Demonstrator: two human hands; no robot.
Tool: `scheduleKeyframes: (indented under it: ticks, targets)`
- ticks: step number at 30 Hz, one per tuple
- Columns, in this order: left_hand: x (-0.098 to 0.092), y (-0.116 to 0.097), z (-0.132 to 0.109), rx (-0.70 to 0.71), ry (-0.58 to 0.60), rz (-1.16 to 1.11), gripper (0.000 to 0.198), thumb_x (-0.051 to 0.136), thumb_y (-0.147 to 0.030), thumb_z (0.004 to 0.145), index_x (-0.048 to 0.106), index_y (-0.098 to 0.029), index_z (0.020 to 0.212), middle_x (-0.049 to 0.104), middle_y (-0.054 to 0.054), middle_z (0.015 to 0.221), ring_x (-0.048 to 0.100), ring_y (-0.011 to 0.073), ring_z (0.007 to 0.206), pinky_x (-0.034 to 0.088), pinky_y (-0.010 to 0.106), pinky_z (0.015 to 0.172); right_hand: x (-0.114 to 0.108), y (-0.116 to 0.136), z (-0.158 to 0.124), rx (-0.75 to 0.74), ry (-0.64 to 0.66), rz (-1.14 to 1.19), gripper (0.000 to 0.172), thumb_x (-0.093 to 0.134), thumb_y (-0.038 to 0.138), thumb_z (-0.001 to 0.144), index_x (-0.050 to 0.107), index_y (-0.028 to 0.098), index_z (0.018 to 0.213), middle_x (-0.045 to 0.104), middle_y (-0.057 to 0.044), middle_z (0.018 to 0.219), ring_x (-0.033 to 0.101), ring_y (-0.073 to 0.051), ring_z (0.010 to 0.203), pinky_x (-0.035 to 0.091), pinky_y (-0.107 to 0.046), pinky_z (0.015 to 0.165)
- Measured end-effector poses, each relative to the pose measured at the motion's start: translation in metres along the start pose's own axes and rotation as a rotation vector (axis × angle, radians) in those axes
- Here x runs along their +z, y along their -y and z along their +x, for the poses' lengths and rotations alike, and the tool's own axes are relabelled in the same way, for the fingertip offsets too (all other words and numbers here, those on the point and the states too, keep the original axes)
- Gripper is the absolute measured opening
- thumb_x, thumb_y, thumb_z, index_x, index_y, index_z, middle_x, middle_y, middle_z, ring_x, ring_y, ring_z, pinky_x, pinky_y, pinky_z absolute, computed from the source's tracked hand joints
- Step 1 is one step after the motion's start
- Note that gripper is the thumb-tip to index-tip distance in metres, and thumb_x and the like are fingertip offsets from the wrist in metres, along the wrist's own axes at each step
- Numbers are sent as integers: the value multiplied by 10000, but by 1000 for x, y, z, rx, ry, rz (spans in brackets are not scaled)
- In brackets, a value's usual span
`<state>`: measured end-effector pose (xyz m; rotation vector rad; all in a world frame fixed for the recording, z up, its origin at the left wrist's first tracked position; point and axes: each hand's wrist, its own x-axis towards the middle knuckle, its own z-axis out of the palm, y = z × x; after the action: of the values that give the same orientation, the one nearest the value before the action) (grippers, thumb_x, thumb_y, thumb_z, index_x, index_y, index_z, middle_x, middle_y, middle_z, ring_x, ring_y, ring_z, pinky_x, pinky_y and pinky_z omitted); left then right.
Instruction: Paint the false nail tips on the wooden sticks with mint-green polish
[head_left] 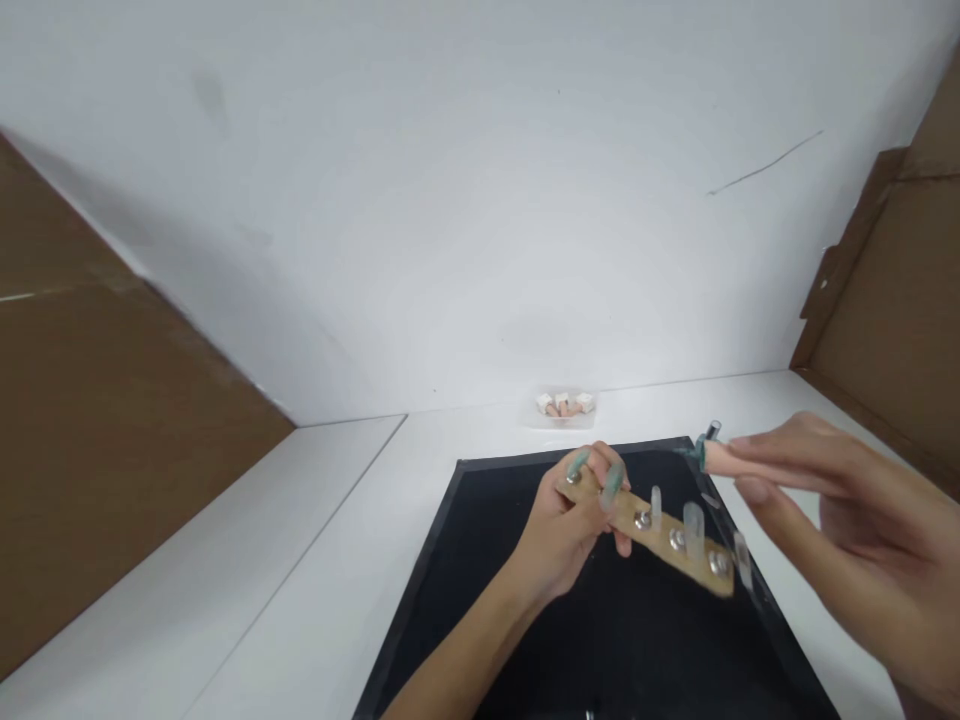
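Gripping one wooden strip (660, 536) with four visible metal studs (677, 540) in the left hand (561, 530), pinching one pinkish stick (727, 461) in the right hand (862, 510), facing three white-ended pieces (562, 402)!

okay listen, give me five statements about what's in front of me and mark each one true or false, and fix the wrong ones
1. The left hand grips a wooden strip. True.
2. The right hand is touching the strip. False: it is apart from it.
3. A clear container holds white and pinkish pieces. True.
4. That container sits on the black mat. False: it stands beyond the mat, on the white surface.
5. Brown panels stand at both sides. True.
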<state>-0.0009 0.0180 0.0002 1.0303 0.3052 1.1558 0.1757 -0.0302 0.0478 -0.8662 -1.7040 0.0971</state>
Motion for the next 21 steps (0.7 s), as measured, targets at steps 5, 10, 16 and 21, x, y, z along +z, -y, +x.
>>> scheduleKeyframes:
  ticks: [5,10,16,21]
  targets:
    - [6,3,-3,-293,-19,-286,217,728,-238,626,554,-115,668,527,-32,651,484,10,415,373,65,309,-2,-9,8,25,115,35,192,586,124,801,644,238,944,672,-18,807,605,-175,760,480,-301,620]
    - [14,0,1,-464,-41,-365,206,732,-208,580,570,-86,613,523,-37,574,433,-9,387,402,67,368,1,-9,13,-118,200,4,184,550,94,826,624,217,941,640,-15,739,561,-152,685,455,-298,593]
    - [16,0,1,-507,-80,-393,182,746,-180,546,601,-90,610,514,-52,489,420,2,382,452,92,453,5,-9,15,-222,283,-42,173,514,83,844,626,189,922,593,-24,666,529,-153,643,432,-298,570]
    - [15,0,1,-537,-80,-399,185,741,-188,540,613,-76,611,530,-44,490,389,-6,355,410,80,391,2,-8,15,-251,232,-129,138,543,81,806,617,193,837,549,-14,611,481,-154,591,392,-306,534]
